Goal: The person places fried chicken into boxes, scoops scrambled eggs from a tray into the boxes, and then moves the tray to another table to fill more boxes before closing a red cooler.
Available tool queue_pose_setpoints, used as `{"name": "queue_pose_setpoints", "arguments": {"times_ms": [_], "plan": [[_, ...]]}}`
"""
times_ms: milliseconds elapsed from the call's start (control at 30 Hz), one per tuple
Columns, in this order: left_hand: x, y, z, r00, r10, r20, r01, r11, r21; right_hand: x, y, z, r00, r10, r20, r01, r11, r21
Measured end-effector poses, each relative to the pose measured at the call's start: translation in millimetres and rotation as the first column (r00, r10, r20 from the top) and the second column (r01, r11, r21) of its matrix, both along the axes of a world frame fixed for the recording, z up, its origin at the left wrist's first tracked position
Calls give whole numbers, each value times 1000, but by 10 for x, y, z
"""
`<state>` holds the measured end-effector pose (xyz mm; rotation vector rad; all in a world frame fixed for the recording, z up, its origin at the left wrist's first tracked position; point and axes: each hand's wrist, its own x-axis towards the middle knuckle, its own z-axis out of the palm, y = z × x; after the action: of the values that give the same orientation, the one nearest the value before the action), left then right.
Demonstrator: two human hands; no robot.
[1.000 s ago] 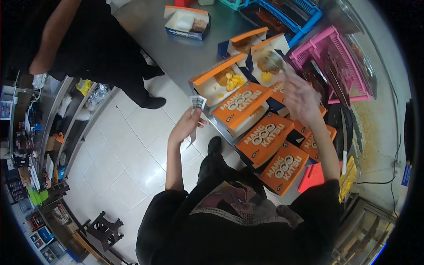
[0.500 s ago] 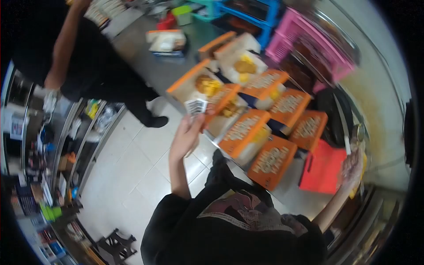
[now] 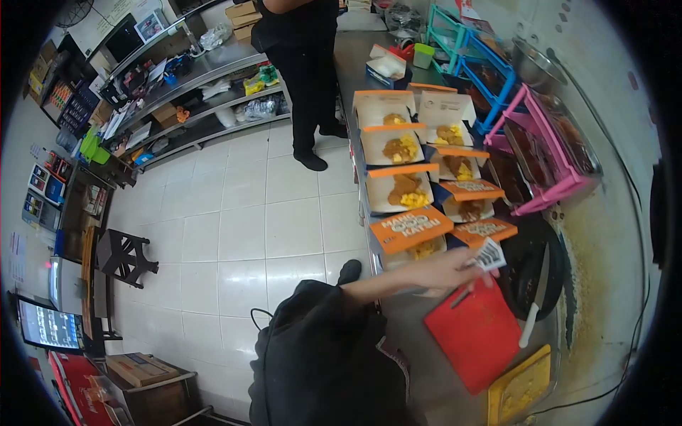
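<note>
My left hand (image 3: 462,268) is closed on a small white packet with black print (image 3: 490,255), its fingers pinching one side. It hangs over the upper edge of a red cutting board (image 3: 474,334). Just beyond it are several orange takeaway boxes in two rows. The nearest box on the left has its printed lid (image 3: 412,228) partly lowered over the food. Farther back, an open box (image 3: 399,190) shows browned pieces and yellow cubes. Another lowered orange lid (image 3: 486,231) lies close to my fingers. My right hand is out of view.
A knife with a white handle (image 3: 529,323) rests by a black pan (image 3: 543,273). A yellow board (image 3: 518,387) lies at the near end. Pink (image 3: 543,153) and blue (image 3: 490,74) racks line the wall. Another person (image 3: 302,78) stands beyond the counter's left side.
My view has turned and sharpened. My left hand, still holding the packet, is now near the red board instead of the open boxes. My right hand has left view.
</note>
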<state>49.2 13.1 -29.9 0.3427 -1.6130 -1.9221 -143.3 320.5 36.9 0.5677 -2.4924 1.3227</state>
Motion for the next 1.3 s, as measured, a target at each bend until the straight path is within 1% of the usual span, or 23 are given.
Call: {"name": "queue_pose_setpoints", "arguments": {"times_ms": [100,167,267,367,400,433,500,533,600,633,667,700,767,800,867,900,933,1000,1033,1133,1200,1233,1300], "plan": [[-399,401,87,975,-217,-45,217,976,7,-513,369,-270,957,76,280,-15,977,-214],[-749,700,41,929,-366,-50,364,930,-44,-785,867,-495,894,37,447,122,939,-322],[-1208,1051,-234,802,-591,92,563,798,217,-1335,1508,-1115,779,336,530,19,832,-555],[-1530,1362,-432,762,-633,134,553,744,375,-1439,1461,-1012,681,432,592,61,771,-633],[-1620,1487,-437,782,-602,163,501,762,411,-1389,1356,-894,740,268,617,136,839,-527],[-1711,1551,-518,762,-622,180,483,731,483,-1475,1357,-952,859,171,483,-38,961,-273],[-1878,1667,-698,714,-671,199,482,677,556,-1627,1380,-1065,999,-27,-18,32,914,404],[-1942,1654,-782,708,-669,224,444,669,596,-1646,1207,-970,983,-144,115,101,942,320],[-2102,1720,-892,691,-675,259,400,656,641,-2224,1399,-1648,981,183,68,-192,968,162],[-2215,1752,-918,640,-712,290,402,632,663,-2305,1291,-1605,1000,26,16,-31,816,578],[-2341,1776,-954,588,-744,319,402,610,682,-2373,1127,-1550,991,-91,-93,126,482,867],[-2465,1801,-1022,526,-800,287,429,542,723,-2508,1082,-1627,991,-105,-88,128,480,868],[-2711,1910,-1031,520,-795,312,381,543,748,-2791,1019,-1878,979,-28,-202,204,164,965],[-2830,1964,-1040,525,-779,342,325,555,766,-2902,1033,-2039,979,-31,-201,203,160,966],[-3022,2003,-1128,532,-769,355,322,571,755,-2951,998,-2148,712,452,-537,485,237,842],[-3099,2007,-1178,527,-780,337,325,552,768,-2942,1021,-2203,689,549,-474,350,321,880],[-3154,2022,-1217,521,-792,319,329,531,781,-2769,933,-2112,696,546,-467,347,314,884],[-3201,2007,-1114,509,-790,343,260,521,813,-2422,808,-1889,882,450,-141,93,126,988],[-3197,1963,-1151,497,-808,316,276,492,826,-2308,820,-1753,888,442,-126,83,115,990],[-3150,1925,-1145,471,-829,301,259,456,852,-2153,897,-1418,939,343,-13,-60,199,978],[-3140,1921,-1131,517,-797,312,272,499,823,-2257,920,-1352,943,272,-193,131,229,965],[-3140,1921,-1091,523,-791,317,267,505,821,-2277,900,-1367,961,218,-168,95,309,946],[-3145,1893,-1056,508,-805,306,290,495,819,-2060,847,-1419,965,238,-111,37,296,954]]}}
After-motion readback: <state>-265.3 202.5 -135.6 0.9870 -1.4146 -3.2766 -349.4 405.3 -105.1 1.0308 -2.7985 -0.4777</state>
